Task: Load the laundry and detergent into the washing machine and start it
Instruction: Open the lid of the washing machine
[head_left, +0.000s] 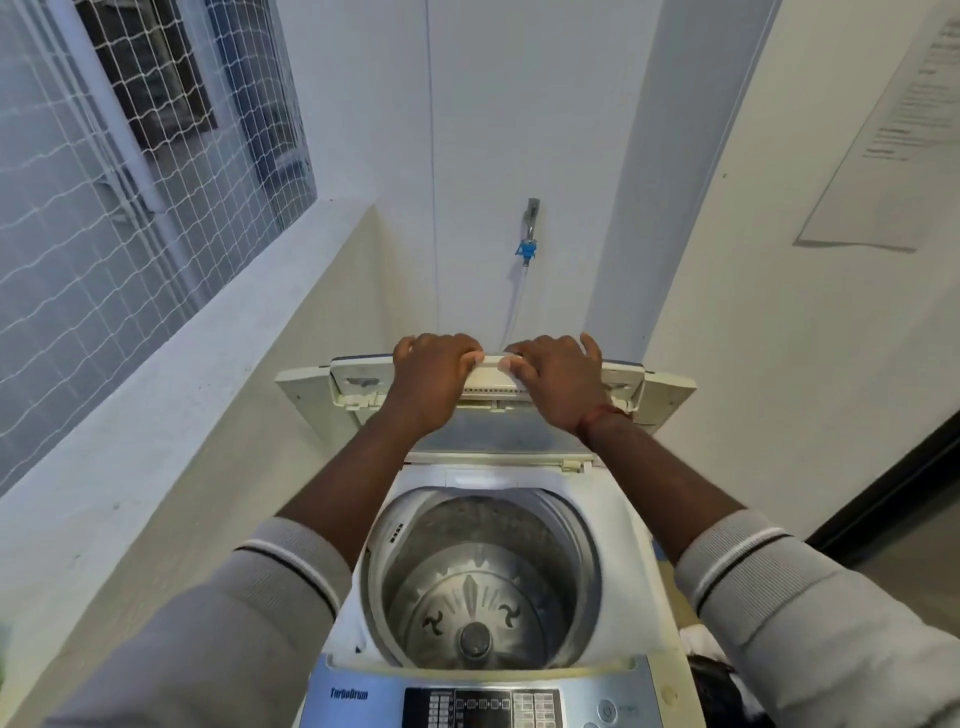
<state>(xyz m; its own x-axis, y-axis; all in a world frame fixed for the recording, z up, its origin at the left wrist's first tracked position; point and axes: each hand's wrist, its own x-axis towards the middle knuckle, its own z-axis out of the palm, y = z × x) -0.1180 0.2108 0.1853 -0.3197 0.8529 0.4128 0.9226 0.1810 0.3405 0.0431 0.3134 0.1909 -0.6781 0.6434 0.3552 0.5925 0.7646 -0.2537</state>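
A white top-loading washing machine (631, 525) stands below me with its folding lid (488, 382) raised upright at the back. My left hand (428, 379) and my right hand (558, 379) both grip the lid's top edge, side by side. The steel drum (483, 587) is bare, with only the grey agitator plate at its bottom. The control panel (483, 706) with its buttons lies at the near edge. A heap of dark and white cloth (711, 670) shows at the lower right beside the machine. No detergent is in view.
A tap with a blue hose fitting (529, 234) is on the wall behind the machine. A low ledge (171, 415) under a netted window runs along the left. A white wall with a posted sheet (893, 130) rises on the right.
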